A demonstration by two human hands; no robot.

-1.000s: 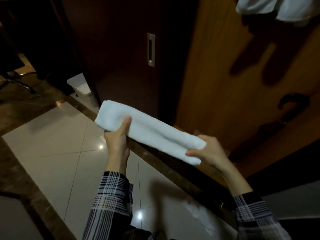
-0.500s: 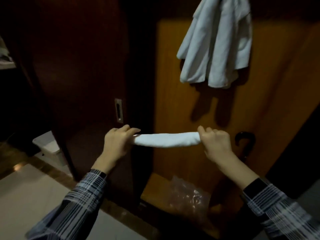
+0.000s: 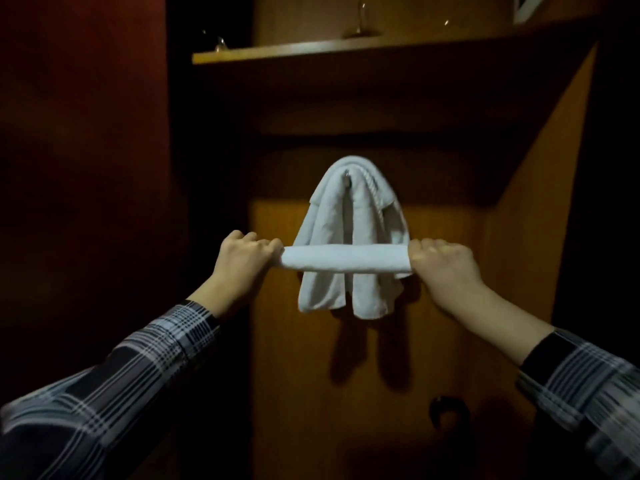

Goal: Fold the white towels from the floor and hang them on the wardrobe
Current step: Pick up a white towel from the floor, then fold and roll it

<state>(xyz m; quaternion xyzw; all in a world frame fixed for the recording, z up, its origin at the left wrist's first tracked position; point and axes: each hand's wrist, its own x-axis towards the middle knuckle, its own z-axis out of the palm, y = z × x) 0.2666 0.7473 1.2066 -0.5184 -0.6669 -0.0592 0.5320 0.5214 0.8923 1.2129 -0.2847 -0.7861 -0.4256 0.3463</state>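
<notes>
A folded white towel (image 3: 346, 258) stretches level between my hands as a narrow band. My left hand (image 3: 244, 259) grips its left end and my right hand (image 3: 441, 263) grips its right end, both raised at arm's length. Behind the band, a second white towel (image 3: 353, 216) hangs draped from a metal hook (image 3: 346, 174) on the wooden back panel of the wardrobe (image 3: 450, 341). The held towel crosses in front of the hanging one's lower half.
A wooden shelf (image 3: 346, 50) runs across the top of the wardrobe with metal hanger hooks above it. A dark door panel (image 3: 86, 202) stands on the left. A dark curved handle (image 3: 446, 410) shows low on the right.
My view has tilted up from the floor to the wardrobe interior. Both hands have lifted the folded towel, pulled it taut and level, and brought it in front of the hanging towel.
</notes>
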